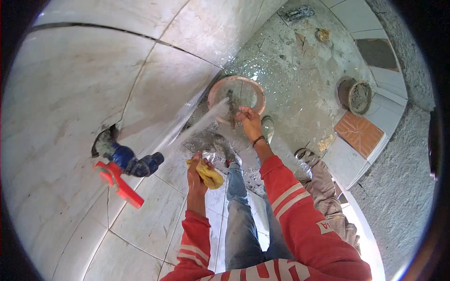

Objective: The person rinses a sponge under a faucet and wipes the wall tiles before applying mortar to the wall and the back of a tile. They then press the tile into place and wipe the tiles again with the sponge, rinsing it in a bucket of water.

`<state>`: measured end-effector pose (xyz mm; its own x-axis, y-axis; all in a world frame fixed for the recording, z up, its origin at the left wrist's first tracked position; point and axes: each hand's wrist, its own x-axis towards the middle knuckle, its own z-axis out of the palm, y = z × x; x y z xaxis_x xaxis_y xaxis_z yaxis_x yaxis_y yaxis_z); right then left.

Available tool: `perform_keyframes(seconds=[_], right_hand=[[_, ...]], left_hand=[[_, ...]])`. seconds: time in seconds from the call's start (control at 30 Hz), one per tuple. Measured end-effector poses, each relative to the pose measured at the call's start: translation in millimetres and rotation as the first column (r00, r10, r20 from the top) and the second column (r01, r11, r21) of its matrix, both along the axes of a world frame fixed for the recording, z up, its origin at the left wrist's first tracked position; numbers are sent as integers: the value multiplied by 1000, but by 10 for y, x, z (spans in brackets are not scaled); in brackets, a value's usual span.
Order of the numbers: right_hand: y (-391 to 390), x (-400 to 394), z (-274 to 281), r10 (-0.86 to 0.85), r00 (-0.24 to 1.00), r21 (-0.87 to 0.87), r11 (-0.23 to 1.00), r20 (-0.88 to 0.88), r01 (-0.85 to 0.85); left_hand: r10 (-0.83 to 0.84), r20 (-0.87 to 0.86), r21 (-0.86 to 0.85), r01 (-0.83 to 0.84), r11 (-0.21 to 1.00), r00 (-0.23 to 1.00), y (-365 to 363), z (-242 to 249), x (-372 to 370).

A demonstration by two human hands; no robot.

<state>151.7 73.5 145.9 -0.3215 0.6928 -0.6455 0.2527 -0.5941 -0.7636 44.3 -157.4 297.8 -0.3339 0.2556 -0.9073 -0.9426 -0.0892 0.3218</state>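
My left hand (pixel 196 171) is closed around a wet yellow sponge (pixel 209 175), below the water jet (pixel 199 123). In front of me my right hand (pixel 251 122) is at the near rim of a round, pinkish bucket (pixel 259 89). Its fingers are bent against a narrow, dark, muddy object (pixel 231 111), whose kind I cannot make out. Water strikes this object and splashes over the bucket. The jet comes from a blue tap (pixel 136 164) with a red lever handle (pixel 119 185), fixed in the tiled wall on the left.
Another person's leg in brown trousers (pixel 328 192) is close on my right. A mortar-filled bucket (pixel 360 97) lies tilted near an orange-brown tile (pixel 360 133). Wet, dirty floor (pixel 300 84) stretches ahead, with scraps (pixel 322 35) further off. A rough grey wall (pixel 398 159) borders the right.
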Motion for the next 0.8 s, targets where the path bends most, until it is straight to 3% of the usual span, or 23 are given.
perform_keyframes(seconds=[0.03, 0.1, 0.13, 0.2, 0.3, 0.37, 0.4, 0.47, 0.5, 0.53, 0.6, 0.67, 0.77, 0.8], right_hand=[[20, -7, 42, 47, 997, 0, 999, 53, -47], [44, -23, 99, 36, 999, -33, 999, 38, -35], [31, -11, 131, 26, 999, -70, 997, 27, -24], [62, 25, 152, 68, 997, -66, 996, 48, -65], [85, 28, 172, 131, 989, -49, 990, 61, -129], [52, 12, 122, 149, 987, -37, 988, 59, -147], [35, -19, 74, 174, 983, 22, 984, 65, -176], [2, -66, -8, 202, 977, 93, 974, 74, -208], [-32, -98, -47, 232, 972, 16, 972, 40, -233], [-52, -131, -88, 262, 965, -59, 963, 5, -261], [-150, -185, -251, 290, 956, -13, 957, 52, -290], [-134, -184, -275, 314, 944, 19, 948, 97, -317], [-64, -186, -369, 345, 938, -7, 939, 46, -345], [-116, -152, -609, 366, 928, 77, 926, 72, -371]], left_hand=[[1, -3, 0, -1, 1000, 1000, 79, 228, 8], [-181, -331, -103, 156, 982, 926, 291, 788, 9], [-181, -330, -106, 155, 982, 926, 355, 1058, -9], [-333, -586, -243, 232, 942, 739, 516, 1572, -68], [-313, -817, -299, 109, 948, 484, 877, 2350, -160], [-273, -907, -295, -22, 955, 319, 1062, 2665, -203], [-271, -908, -293, -22, 956, 319, 1193, 2782, -229], [-362, -921, -374, -69, 925, 141, 1476, 2945, -291], [-418, -907, -421, -74, 904, 57, 1548, 2983, -304], [-407, -911, -411, -81, 908, 59, 1575, 2959, -333], [-411, -910, -411, -222, 884, 49, 1599, 2886, -367], [-414, -907, -421, -216, 881, 78, 1647, 2932, -332], [-484, -875, -477, -207, 854, 20, 1716, 2962, -349], [-465, -883, -469, -200, 860, 68, 1741, 2986, -339]])
